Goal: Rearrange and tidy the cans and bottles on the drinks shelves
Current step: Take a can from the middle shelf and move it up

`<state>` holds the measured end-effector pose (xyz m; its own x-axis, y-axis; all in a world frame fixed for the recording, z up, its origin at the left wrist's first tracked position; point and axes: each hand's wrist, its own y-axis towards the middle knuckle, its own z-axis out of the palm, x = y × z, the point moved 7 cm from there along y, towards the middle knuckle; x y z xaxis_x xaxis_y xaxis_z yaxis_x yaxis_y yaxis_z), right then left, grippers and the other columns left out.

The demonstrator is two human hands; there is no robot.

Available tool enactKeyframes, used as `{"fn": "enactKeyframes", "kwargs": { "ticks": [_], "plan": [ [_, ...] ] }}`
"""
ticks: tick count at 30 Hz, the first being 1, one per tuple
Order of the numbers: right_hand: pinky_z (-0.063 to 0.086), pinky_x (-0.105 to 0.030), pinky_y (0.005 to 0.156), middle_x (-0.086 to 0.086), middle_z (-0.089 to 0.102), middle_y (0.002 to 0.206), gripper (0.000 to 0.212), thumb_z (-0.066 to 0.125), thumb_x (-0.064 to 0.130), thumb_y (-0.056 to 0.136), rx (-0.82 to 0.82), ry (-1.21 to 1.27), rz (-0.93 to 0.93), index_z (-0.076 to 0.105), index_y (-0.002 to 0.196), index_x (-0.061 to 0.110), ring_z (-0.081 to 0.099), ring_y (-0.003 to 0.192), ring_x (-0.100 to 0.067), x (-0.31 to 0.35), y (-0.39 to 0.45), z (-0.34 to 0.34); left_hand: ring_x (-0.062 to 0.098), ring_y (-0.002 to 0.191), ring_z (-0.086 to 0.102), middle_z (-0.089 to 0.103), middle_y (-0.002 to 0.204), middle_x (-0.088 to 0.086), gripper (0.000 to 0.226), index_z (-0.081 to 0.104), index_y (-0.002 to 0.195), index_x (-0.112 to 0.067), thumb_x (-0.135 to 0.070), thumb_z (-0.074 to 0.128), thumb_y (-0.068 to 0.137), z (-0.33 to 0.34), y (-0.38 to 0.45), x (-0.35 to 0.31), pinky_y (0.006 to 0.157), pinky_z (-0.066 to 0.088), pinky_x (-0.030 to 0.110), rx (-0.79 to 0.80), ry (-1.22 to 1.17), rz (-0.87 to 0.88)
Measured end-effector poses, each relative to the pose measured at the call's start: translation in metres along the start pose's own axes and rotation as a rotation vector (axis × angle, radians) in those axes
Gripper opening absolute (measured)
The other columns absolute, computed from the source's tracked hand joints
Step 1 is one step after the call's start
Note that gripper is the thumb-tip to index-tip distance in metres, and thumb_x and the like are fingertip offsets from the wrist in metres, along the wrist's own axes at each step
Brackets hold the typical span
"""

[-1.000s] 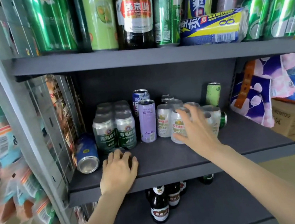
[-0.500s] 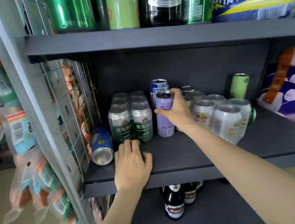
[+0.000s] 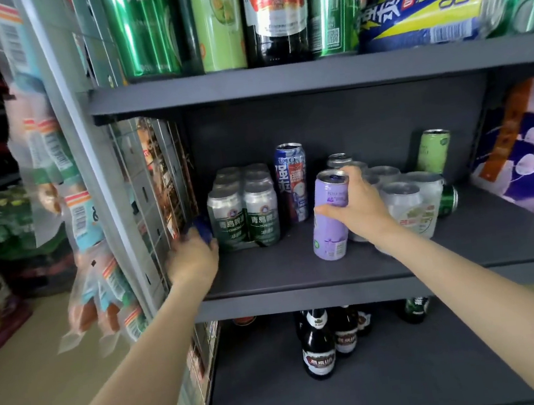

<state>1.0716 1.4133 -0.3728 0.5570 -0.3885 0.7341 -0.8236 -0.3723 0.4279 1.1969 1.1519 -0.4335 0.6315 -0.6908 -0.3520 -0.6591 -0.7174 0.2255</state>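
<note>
Fingers of the right hand (image 3: 361, 206) wrap a purple can (image 3: 328, 215), tilted, its base at or just above the middle shelf (image 3: 300, 273). Behind those fingers stand silver cans (image 3: 407, 206); left of them a blue can (image 3: 292, 182) and a green six-pack (image 3: 243, 211). Left hand (image 3: 195, 257) fingers curl around a blurred blue can (image 3: 200, 228) beside the pack.
</note>
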Motion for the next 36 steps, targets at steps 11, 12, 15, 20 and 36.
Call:
{"fn": "enactKeyframes", "kwargs": {
  "ticks": [11,12,15,20,36],
  "plan": [
    [0.045,-0.037,0.088,-0.01,0.043,0.132,0.065,0.073,0.024,0.08,0.055,-0.101,0.01,0.032,0.128,0.007,0.05,0.111,-0.025,0.004,0.01,0.012,0.024,0.083,0.055,0.055,0.106,0.012,0.053,0.052,0.115,-0.001,-0.041,0.062,0.08,0.01,-0.017,0.006,0.056,0.045,0.027,0.536,-0.248,-0.11],
    [0.045,-0.037,0.089,-0.01,0.042,0.132,0.067,0.073,0.024,0.08,0.052,-0.105,0.011,0.031,0.129,0.007,0.05,0.112,-0.026,0.004,0.011,0.014,0.023,0.077,0.055,0.056,0.102,0.012,0.053,0.055,0.109,-0.001,-0.041,0.064,0.075,0.009,-0.024,0.006,0.053,0.045,0.026,0.537,-0.309,-0.132],
    [0.044,-0.04,0.092,-0.009,0.045,0.133,0.075,0.074,0.025,0.079,0.056,-0.102,0.02,0.026,0.135,0.012,0.049,0.116,-0.028,-0.001,0.014,0.022,0.023,0.071,0.062,0.062,0.095,0.013,0.068,0.056,0.106,-0.001,-0.044,0.07,0.056,0.014,-0.044,0.006,0.06,0.054,0.029,0.608,-0.645,-0.209],
    [0.042,-0.034,0.093,-0.003,0.051,0.128,0.093,0.081,0.017,0.071,0.048,-0.008,0.023,0.021,0.142,0.022,0.05,0.114,-0.023,0.005,0.004,0.021,0.017,0.056,0.064,0.067,0.073,0.012,0.024,0.059,0.098,-0.002,-0.02,0.065,0.082,0.002,-0.09,-0.019,0.051,0.056,0.029,0.745,-1.22,-0.206],
    [0.049,-0.016,0.085,0.032,0.059,0.109,0.087,0.086,0.045,0.054,-0.384,0.339,-0.259,0.035,0.123,0.035,0.06,0.101,0.002,-0.017,-0.083,-0.225,0.009,0.083,0.066,0.07,0.091,-0.004,0.055,0.055,0.105,-0.009,0.0,0.078,0.056,-0.064,-0.167,-0.285,0.073,0.051,0.021,0.985,-1.007,0.875]
  ]
}}
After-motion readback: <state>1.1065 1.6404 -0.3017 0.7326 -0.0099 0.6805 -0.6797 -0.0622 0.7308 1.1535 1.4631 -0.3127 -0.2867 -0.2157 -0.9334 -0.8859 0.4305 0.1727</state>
